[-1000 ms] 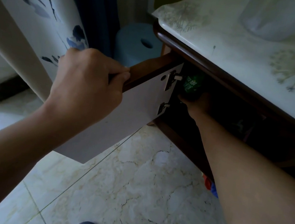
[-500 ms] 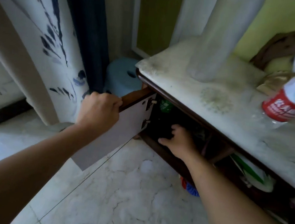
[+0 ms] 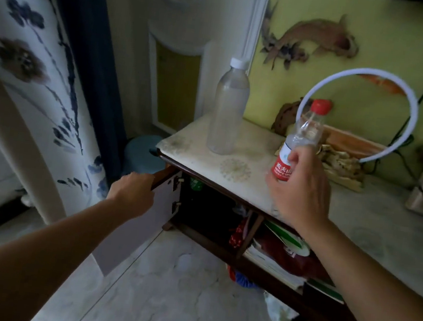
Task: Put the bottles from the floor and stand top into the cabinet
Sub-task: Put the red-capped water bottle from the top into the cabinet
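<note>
My left hand (image 3: pixel 133 193) grips the top edge of the open cabinet door (image 3: pixel 141 221), whose pale inner side faces me. My right hand (image 3: pixel 301 190) is wrapped around a small clear bottle (image 3: pixel 302 139) with a red cap and red label, standing on the stand top (image 3: pixel 246 175). A taller clear bottle (image 3: pixel 228 109) with a white cap stands upright to its left, near the stand's corner. Inside the dark cabinet (image 3: pixel 206 213) a green-labelled bottle (image 3: pixel 196 184) shows just behind the door hinges.
A white ring lamp (image 3: pixel 409 104) and a tray of dried scraps (image 3: pixel 343 160) sit behind the red-capped bottle. A blue stool (image 3: pixel 142 152) stands left of the stand. The right compartment holds books and bags (image 3: pixel 281 254). A curtain (image 3: pixel 31 58) hangs at left over marble floor (image 3: pixel 176 289).
My right hand left the green bottle inside the cabinet, came out and rose to the stand top, closing on the red-capped bottle. The view lifted; my left hand kept hold of the door.
</note>
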`<state>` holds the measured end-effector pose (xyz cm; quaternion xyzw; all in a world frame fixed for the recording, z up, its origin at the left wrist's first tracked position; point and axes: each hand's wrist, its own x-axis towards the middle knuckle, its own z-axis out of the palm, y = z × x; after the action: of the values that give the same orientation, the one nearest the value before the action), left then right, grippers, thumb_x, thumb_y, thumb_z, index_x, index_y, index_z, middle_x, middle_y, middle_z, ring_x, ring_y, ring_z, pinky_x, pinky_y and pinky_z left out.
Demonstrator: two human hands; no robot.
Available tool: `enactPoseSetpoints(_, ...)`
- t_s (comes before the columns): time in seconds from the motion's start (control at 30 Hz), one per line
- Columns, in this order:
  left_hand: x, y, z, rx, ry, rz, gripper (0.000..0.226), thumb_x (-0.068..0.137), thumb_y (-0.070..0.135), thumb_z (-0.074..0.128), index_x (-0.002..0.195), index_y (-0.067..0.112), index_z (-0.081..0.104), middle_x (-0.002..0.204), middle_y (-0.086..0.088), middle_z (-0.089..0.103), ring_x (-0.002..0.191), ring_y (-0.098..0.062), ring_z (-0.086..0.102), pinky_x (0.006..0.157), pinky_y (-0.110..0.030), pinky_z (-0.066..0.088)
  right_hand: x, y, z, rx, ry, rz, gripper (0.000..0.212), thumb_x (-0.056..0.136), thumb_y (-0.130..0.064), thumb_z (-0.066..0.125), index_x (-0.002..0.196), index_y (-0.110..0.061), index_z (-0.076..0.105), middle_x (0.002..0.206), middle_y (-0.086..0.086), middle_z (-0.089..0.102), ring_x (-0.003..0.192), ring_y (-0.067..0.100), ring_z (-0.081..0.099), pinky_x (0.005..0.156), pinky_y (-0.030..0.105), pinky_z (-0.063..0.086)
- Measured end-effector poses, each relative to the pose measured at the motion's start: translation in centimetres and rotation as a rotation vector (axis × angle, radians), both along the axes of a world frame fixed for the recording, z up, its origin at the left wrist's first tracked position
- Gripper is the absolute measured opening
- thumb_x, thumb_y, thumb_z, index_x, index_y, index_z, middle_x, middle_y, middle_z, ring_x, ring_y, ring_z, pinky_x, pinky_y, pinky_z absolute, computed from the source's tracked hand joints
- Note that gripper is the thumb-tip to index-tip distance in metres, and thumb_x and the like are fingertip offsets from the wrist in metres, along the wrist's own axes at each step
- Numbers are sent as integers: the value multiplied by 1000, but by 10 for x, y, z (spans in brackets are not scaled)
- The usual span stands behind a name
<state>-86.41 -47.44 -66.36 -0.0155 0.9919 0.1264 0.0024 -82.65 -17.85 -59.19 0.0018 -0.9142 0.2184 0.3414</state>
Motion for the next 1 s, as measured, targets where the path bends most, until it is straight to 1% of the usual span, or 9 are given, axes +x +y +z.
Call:
enactPoseSetpoints(0.1,7,-12,-2,-73,-37,49,22,83,16,48,97,27,62,81,-2,64,75,-23,63,73,-39,57,-12,20,14,-214,108,-127,76,60,-24,85,120,-6,42,117,12,49,109,30,51,84,33,41)
enactPoseSetpoints(0.17,16,-23,-8,-108,-62,77,23,85,13,48,100,24,62,82,-4,63,74,-23,63,72,-39,58,-25,29,20,-412,-10,-106,107,58,-28,89,140,-5,25,143,16,34,131,30,39,105,34,36)
enactPoseSetpoints(0.27,30,-38,-17,-109,-87,89,32,89,9,47,116,21,60,86,-4,61,72,-18,62,70,-32,56,-46,35,28,-592,-230,-77,126,59,-34,90,151,-13,7,155,13,28,140,29,34,113,44,33)
enactPoseSetpoints(0.33,32,-44,-20,-86,-95,65,37,91,7,49,125,21,56,88,-4,61,70,-15,63,67,-28,56,-57,34,30,-652,-281,-77,115,58,-34,91,147,-15,21,147,10,44,132,30,46,107,43,40)
enactPoseSetpoints(0.43,30,-45,-18,-75,-101,45,36,90,7,52,124,18,58,87,-3,61,68,-14,63,68,-27,56,-68,30,30,-628,-237,-89,87,56,-31,90,130,-15,46,129,7,58,116,29,58,98,43,49)
enactPoseSetpoints(0.67,29,-45,-16,-178,-96,17,34,87,9,53,118,20,60,82,1,57,71,-12,58,65,-23,50,-76,29,19,-635,-227,-129,61,60,-19,86,116,-16,60,116,6,65,98,24,63,85,37,53)
enactPoseSetpoints(0.8,31,-38,-16,-214,-85,24,34,86,9,54,118,20,59,84,0,60,70,-11,59,66,-22,52,-70,32,21,-696,-231,-135,63,57,-17,87,115,-13,63,116,3,63,93,18,59,81,32,52)
enactPoseSetpoints(0.9,37,-33,-12,-214,-93,30,30,89,10,53,118,18,58,85,0,61,69,-9,57,62,-19,45,-57,19,25,-681,-230,-60,55,54,-18,89,104,-15,65,109,3,66,91,19,64,79,32,55)
enactPoseSetpoints(1.0,40,-37,-7,-213,-90,16,33,89,10,52,120,19,57,84,1,60,70,-9,57,61,-19,44,-40,-7,32,-623,-261,86,50,57,-18,90,100,-19,65,103,-2,65,85,11,62,72,23,51)
